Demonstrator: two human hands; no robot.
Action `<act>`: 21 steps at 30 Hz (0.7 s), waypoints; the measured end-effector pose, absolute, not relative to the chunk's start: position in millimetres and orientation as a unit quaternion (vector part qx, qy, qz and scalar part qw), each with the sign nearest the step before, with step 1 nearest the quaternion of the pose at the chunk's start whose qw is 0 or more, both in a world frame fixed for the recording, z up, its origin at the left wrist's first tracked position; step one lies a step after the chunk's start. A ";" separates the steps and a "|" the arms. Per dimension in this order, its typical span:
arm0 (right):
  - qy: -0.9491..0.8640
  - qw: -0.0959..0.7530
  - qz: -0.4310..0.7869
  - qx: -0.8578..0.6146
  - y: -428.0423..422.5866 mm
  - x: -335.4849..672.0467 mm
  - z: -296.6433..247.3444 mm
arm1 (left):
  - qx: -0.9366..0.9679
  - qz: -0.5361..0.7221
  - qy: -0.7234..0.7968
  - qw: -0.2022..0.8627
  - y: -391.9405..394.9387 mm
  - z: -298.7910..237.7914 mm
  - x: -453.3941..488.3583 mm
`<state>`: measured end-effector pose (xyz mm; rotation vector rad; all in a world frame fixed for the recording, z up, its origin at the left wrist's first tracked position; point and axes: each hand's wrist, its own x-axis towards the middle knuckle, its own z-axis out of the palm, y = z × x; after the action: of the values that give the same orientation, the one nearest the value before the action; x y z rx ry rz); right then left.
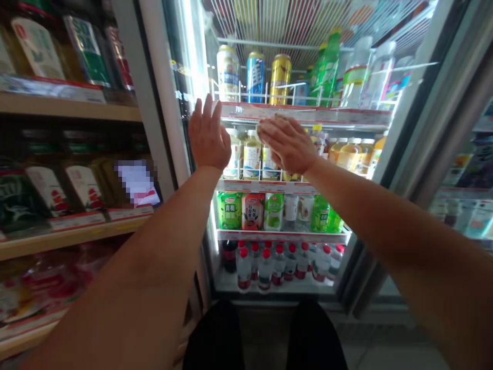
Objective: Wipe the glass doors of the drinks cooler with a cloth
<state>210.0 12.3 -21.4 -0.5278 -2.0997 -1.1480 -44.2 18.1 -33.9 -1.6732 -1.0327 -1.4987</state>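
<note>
Lit fridge shelf (246, 187) holds pale-yellow, white-capped bottles (252, 155).

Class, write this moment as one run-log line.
Left hand: raised, open | right hand: open, before white-capped bottles | cans: upper shelf | red-capped bottles: cooler floor

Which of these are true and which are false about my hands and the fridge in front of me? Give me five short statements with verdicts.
1. A blue can and a gold can stand on the top shelf. True.
2. The left hand grips a bottle. False: the left hand is open, fingers up.
3. Red-capped bottles stand at the bottom of the fridge. True.
4. The gold can stands left of the blue can. False: it is to the right.
5. The right hand blocks part of the middle shelf from view. True.
</note>
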 end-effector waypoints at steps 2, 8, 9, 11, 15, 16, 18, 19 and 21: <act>-0.826 0.305 -0.436 -0.187 9.0 208.0 -24.4 | -0.645 -0.568 -0.399 0.321 17.8 -33.8 -44.2; -0.651 0.575 -0.391 -0.303 18.9 189.0 -21.5 | -0.643 -0.564 -0.399 0.331 20.7 -34.8 -45.6; -0.643 0.582 -0.390 -0.309 20.0 184.1 -20.7 | -0.640 -0.566 -0.394 0.338 21.6 -35.1 -46.0; -0.690 0.527 -0.408 -0.282 19.9 175.7 -19.6 | -0.639 -0.570 -0.384 0.346 22.7 -35.6 -46.6; -0.822 0.322 -0.438 -0.172 16.2 169.5 -19.4 | -0.637 -0.565 -0.394 0.347 21.9 -35.9 -46.6; -0.827 0.308 -0.440 -0.166 15.6 169.4 -20.0 | -0.633 -0.562 -0.399 0.353 21.5 -35.8 -46.5; -0.811 0.333 -0.442 -0.188 15.5 169.2 -22.3 | -0.629 -0.559 -0.402 0.362 20.8 -35.8 -46.1; -0.794 0.364 -0.440 -0.209 15.8 168.8 -23.9 | -0.630 -0.560 -0.400 0.360 20.8 -35.9 -46.0; -0.752 0.435 -0.427 -0.252 16.9 167.8 -27.9 | -0.637 -0.567 -0.392 0.346 21.3 -36.0 -45.9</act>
<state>167.8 16.9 -27.9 -0.6276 -1.8713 -1.0627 -45.9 21.3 -36.0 -1.6536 -1.0170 -1.4707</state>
